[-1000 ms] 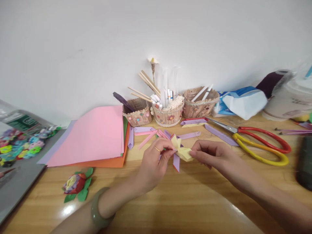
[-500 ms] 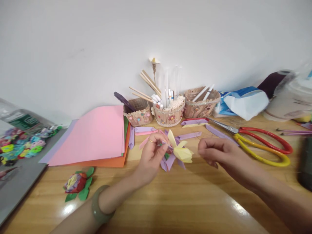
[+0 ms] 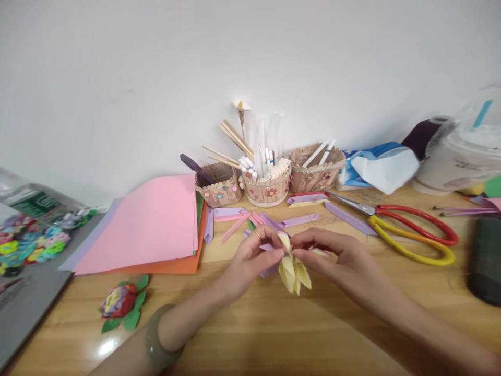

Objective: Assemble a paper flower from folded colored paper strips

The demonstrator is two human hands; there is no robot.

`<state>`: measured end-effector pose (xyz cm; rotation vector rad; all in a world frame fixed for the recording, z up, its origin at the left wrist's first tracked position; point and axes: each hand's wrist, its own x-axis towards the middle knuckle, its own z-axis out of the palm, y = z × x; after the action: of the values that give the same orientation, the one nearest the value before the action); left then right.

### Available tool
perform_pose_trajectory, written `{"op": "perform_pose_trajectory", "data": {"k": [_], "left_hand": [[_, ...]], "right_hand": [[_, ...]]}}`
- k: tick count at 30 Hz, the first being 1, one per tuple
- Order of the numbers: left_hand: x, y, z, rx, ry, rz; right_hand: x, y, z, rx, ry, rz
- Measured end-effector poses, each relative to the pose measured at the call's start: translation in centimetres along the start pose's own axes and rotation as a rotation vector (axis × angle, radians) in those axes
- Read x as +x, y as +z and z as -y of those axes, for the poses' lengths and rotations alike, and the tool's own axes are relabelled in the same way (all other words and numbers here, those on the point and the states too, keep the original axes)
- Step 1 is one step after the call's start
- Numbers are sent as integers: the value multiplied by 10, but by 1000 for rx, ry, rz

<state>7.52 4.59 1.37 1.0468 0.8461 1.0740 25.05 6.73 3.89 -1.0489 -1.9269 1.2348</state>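
Between my two hands is a folded paper flower point(image 3: 293, 274) with pale yellow petals pointing down toward me and purple petals behind. My left hand point(image 3: 254, 261), with a ring and a green bangle, pinches it from the left. From the right, my right hand point(image 3: 331, 256) pinches its edge, thumb and fingertips near the base of the yellow petals. My fingers hide part of the purple petals. Just beyond lie folded purple strips point(image 3: 300, 220) and pink strips point(image 3: 235, 228). A finished-looking paper flower point(image 3: 119, 301) with red, purple and yellow layers and green leaves lies at lower left.
Stacked coloured paper point(image 3: 148, 224) lies left of my hands. Three decorated baskets point(image 3: 268, 190) with sticks and pens stand along the wall. Open scissors point(image 3: 415, 209) with red and yellow handles, a tissue pack point(image 3: 358, 169) and a plastic cup point(image 3: 457, 156) are to the right.
My right hand has moved left and now pinches the paper flower, which it was apart from before. The flower has tilted, its yellow petals now pointing downward.
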Motion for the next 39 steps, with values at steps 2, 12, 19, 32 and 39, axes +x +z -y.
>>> {"op": "perform_pose_trajectory", "data": {"k": [2, 12, 19, 32, 39], "left_hand": [[-1, 3, 1, 103, 14, -55], [-8, 11, 3, 469, 413, -209], [-10, 10, 3, 622, 567, -240], [-9, 7, 4, 637, 621, -171], [-13, 9, -7, 413, 301, -63]], "right_hand": [[-1, 3, -2, -79, -65, -58], [-12, 11, -5, -419, -485, -328], [-13, 11, -7, -488, -483, -357], [-12, 5, -7, -450, -500, -247], [-6, 4, -4, -93, -240, -68]]}}
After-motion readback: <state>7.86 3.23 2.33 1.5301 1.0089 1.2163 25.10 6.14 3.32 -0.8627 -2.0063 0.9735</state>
